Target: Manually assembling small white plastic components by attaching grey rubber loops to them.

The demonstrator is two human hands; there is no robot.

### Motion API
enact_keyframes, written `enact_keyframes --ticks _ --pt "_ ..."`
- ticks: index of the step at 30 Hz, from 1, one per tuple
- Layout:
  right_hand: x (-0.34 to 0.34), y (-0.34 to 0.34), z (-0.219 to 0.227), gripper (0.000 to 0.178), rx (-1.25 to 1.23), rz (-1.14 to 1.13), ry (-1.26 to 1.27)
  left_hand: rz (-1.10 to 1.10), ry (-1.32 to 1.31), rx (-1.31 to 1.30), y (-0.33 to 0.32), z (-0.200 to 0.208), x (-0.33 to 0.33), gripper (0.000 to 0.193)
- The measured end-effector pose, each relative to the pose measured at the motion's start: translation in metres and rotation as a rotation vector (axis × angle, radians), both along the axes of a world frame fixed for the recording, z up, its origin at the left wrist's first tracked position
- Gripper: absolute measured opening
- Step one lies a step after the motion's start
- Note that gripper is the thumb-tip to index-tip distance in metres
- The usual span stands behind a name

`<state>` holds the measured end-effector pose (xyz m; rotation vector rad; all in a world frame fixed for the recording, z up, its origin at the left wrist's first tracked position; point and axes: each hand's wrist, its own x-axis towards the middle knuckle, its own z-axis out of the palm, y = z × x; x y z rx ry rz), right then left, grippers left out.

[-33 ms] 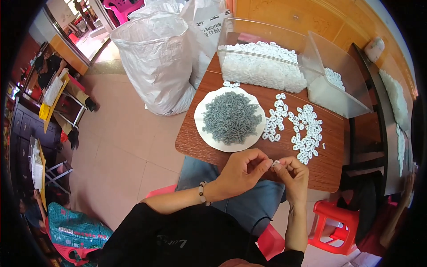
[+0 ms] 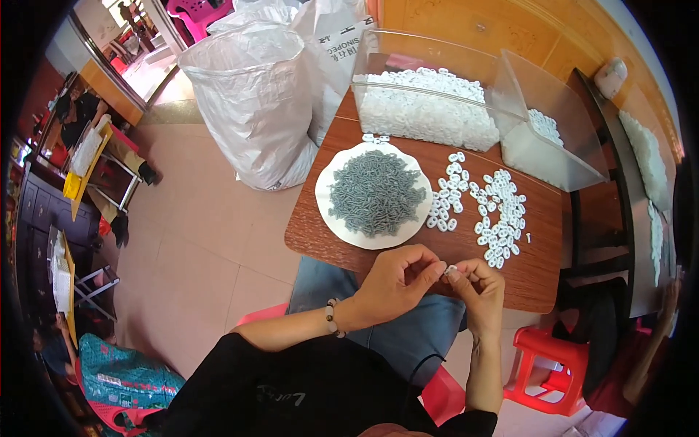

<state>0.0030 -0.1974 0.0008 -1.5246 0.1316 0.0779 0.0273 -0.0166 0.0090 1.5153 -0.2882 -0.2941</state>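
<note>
Over the table's near edge, my left hand (image 2: pixel 397 282) and my right hand (image 2: pixel 482 290) meet fingertip to fingertip. Between the right thumb and forefinger is a small white plastic piece (image 2: pixel 451 270). My left thumb and forefinger pinch together right beside it; whatever they grip is too small to make out. Just beyond the hands, a white scalloped plate (image 2: pixel 328 213) carries a heap of small grey screw-like pieces (image 2: pixel 375 193). To its right lie loose white oval pieces (image 2: pixel 502 218) with two holes each, and a lone tiny white pin (image 2: pixel 528 237).
Clear plastic bins (image 2: pixel 429 131) of white pieces stand along the back of the brown table (image 2: pixel 535 280). A tall white woven sack (image 2: pixel 251 109) is at left, a red stool (image 2: pixel 550 371) at right. Other people sit at tables on both sides.
</note>
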Motion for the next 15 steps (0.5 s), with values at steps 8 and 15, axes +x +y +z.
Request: enact_keyframes --ticks 8,15 --pt "-0.021 -0.009 -0.006 0.008 0.117 -0.065 -0.017 -0.040 0.093 -0.083 -0.014 -0.015 -0.006 0.016" --pt "-0.025 -0.009 -0.007 0.008 0.156 -0.072 -0.007 -0.032 0.112 -0.072 -0.015 -0.021 -0.011 0.016"
